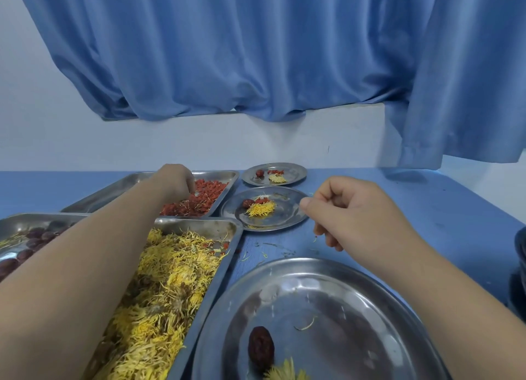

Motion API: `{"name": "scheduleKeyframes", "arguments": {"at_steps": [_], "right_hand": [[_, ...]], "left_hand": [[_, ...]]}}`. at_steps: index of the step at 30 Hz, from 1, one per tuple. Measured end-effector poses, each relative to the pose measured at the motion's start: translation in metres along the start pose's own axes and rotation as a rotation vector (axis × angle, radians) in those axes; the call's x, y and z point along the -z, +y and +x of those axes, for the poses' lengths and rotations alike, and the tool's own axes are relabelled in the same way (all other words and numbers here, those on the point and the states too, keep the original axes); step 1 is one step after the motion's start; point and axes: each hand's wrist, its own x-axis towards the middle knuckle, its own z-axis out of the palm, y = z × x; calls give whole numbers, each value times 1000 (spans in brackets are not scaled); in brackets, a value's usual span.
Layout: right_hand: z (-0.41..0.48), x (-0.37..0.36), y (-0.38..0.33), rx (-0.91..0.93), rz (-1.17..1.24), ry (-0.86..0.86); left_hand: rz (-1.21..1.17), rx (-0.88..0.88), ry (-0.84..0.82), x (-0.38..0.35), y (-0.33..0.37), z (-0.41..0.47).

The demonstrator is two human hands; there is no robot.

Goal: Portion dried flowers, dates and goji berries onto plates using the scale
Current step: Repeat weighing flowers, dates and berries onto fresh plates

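Goji berries (199, 199), wrinkled red, fill a steel tray (113, 193).
Left hand (175, 181) digs in, fingertips hidden; right hand (353, 211) hovers with fingers curled together.

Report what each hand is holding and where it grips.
The left hand reaches into the goji berries; its grip is hidden. The right hand is loosely curled above the table, seemingly pinching a red bit.

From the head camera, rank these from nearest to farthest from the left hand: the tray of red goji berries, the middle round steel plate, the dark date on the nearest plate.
1. Tray of red goji berries: the left hand reaches into it.
2. Middle round steel plate: just right of that tray.
3. Dark date: on the nearest plate, bottom of view.
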Motion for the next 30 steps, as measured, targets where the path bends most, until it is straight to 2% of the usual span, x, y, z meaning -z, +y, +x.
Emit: {"name": "scheduleKeyframes", "arguments": {"at_steps": [4,9,12,16,21,23,30], "right_hand": [[0,2,-4,6,3,9],[-1,8,-17,32,54,27],[-1,13,-25,47,88,42],[-2,21,-36,62,124,57],[-5,25,-41,59,108,30],[-7,25,-43,58,61,-1],[-14,30,-59,95,-72,-60]], "left_hand": [[-176,35,-33,14,3,-9],[-469,-73,-75,41,29,-46],[-647,-188,-212,54,56,-85],[-768,-314,-430,59,91,-141],[-672,-493,-668,55,124,-184],[-621,-530,-714,57,131,-194],[-606,-534,-572,65,136,-213]]}}
